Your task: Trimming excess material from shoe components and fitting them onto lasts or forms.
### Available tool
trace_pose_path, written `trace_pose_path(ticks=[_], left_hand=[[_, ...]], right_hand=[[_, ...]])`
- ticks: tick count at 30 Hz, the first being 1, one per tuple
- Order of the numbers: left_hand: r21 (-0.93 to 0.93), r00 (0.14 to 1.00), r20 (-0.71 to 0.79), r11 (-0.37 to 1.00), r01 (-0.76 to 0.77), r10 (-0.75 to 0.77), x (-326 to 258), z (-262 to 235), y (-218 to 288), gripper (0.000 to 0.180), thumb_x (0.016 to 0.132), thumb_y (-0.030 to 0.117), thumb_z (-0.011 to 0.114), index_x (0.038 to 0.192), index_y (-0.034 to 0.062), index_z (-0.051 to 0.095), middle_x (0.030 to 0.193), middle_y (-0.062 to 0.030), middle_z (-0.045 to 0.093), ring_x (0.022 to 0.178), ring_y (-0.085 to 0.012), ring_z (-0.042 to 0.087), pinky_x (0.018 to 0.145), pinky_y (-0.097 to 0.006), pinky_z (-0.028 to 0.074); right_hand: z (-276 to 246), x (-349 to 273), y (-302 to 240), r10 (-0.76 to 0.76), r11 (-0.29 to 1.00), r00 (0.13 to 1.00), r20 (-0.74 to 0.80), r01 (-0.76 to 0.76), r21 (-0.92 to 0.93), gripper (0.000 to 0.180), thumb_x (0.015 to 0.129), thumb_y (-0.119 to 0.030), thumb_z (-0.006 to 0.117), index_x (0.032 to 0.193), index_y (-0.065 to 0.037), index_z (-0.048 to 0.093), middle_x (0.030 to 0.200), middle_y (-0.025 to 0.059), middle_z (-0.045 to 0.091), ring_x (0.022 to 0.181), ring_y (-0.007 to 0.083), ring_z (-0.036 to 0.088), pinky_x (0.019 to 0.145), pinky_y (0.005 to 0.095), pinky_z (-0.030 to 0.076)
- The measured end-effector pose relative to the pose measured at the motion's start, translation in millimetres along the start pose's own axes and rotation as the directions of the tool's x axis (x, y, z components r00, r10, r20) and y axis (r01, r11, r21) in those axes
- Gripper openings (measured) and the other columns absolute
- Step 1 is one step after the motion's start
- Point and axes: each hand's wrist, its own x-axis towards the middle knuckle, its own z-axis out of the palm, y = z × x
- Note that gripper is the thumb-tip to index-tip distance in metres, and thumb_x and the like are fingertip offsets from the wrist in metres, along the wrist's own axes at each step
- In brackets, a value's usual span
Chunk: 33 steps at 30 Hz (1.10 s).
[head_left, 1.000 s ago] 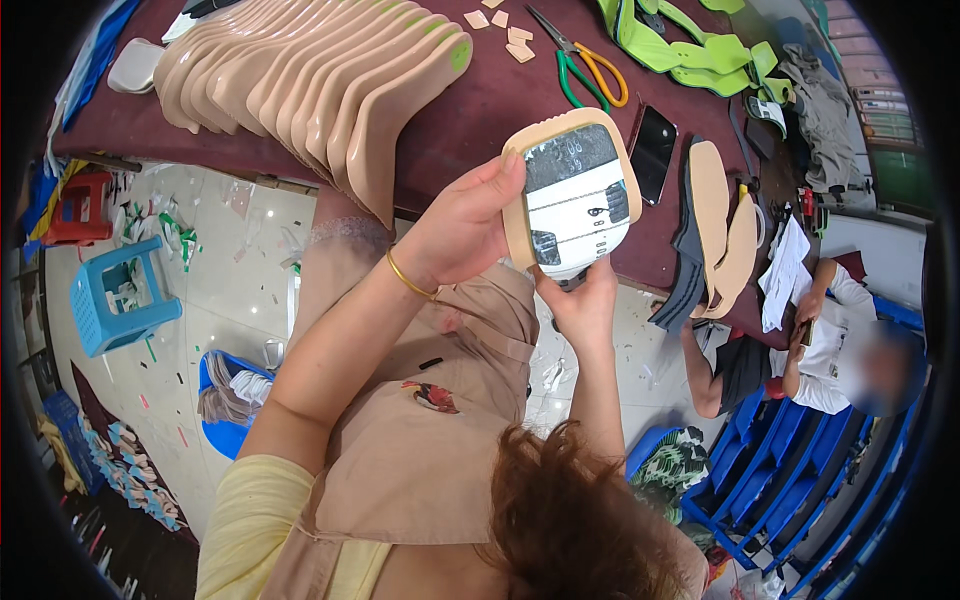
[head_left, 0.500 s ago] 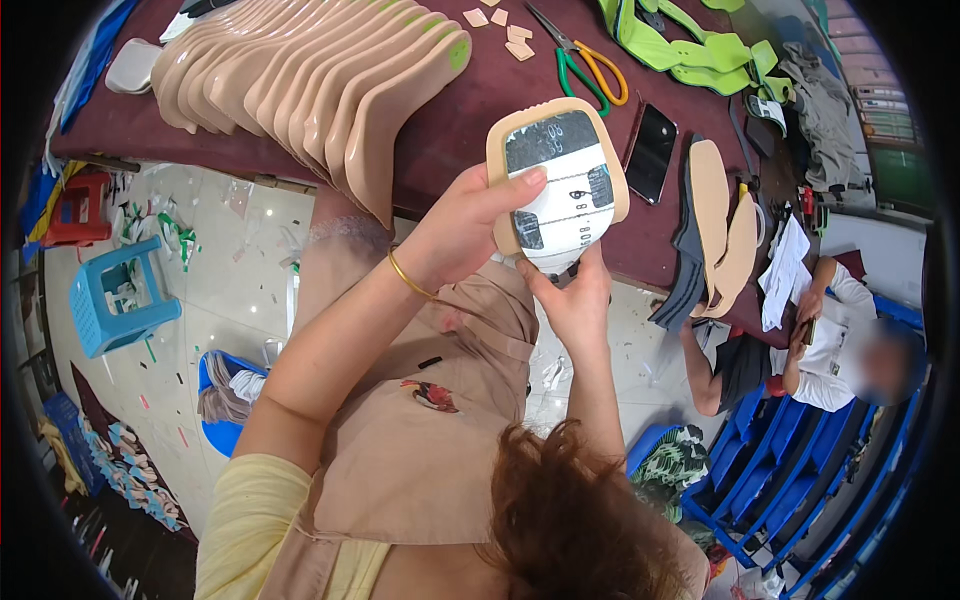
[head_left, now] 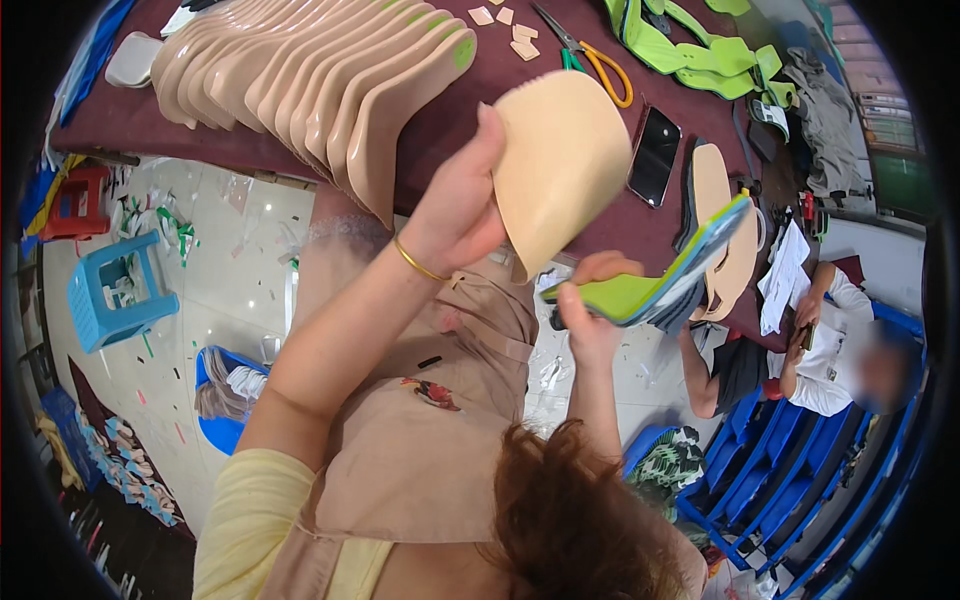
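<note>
Raised left hand (head_left: 455, 205) grips a beige insole (head_left: 560, 165) above the desk's (head_left: 480, 110) near edge; right hand (head_left: 590, 310) clasps a green-topped sole (head_left: 665, 285) just beside it.

The beige insole piece (head_left: 562, 165) is now turned away, its plain back shown instead of the white printed face seen earlier, and is gripped by the left hand (head_left: 460, 205) alone. A green-and-blue sole (head_left: 668, 283) is now pinched in the right hand (head_left: 590, 305).
</note>
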Motion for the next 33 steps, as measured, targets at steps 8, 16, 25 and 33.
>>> trace_pose_path(ticks=[8,16,25,33], left_hand=[[0.260,0.986,0.163,0.962,-0.083,0.041,-4,12,-7,0.059,0.097,0.046,0.026,0.137,0.0017,0.031,0.134,-0.0096,0.044,0.123,-0.0202,0.044,0.103,-0.036,0.036],[0.251,0.983,0.174,0.963,-0.094,0.050,-4,13,-10,0.059,0.097,0.045,0.027,0.137,0.0015,0.031,0.134,-0.0098,0.044,0.123,-0.0204,0.045,0.102,-0.036,0.037],[0.192,0.980,0.188,0.976,-0.103,0.067,-4,12,-14,0.053,0.095,0.039,0.041,0.134,0.0032,0.037,0.125,-0.0079,0.051,0.115,-0.0190,0.050,0.097,-0.035,0.042],[0.398,0.998,0.068,0.917,-0.020,-0.007,-2,9,11,0.042,0.093,0.017,0.051,0.130,0.0014,0.041,0.121,-0.0087,0.055,0.111,-0.0173,0.054,0.094,-0.033,0.045]], right_hand=[[1,20,-16,0.075,0.916,0.997,0.029,-0.058,-0.396,0.051,0.059,-0.003,0.070,0.108,-0.001,0.055,0.102,0.0140,0.059,0.094,0.0278,0.059,0.081,0.0344,0.046],[2,20,-13,0.113,0.929,0.993,0.025,-0.097,-0.357,0.054,0.059,-0.003,0.070,0.110,-0.001,0.053,0.103,0.0153,0.059,0.094,0.0304,0.059,0.081,0.0359,0.046],[0,23,-8,0.100,0.932,0.994,0.035,-0.081,-0.354,0.051,0.060,-0.005,0.069,0.108,-0.001,0.054,0.102,0.0159,0.059,0.092,0.0314,0.060,0.080,0.0368,0.047],[-29,22,-21,0.200,0.953,0.979,-0.036,-0.186,0.237,0.052,0.078,-0.011,0.069,0.122,-0.001,0.043,0.111,0.0081,0.047,0.103,0.0171,0.048,0.093,0.0307,0.038]])
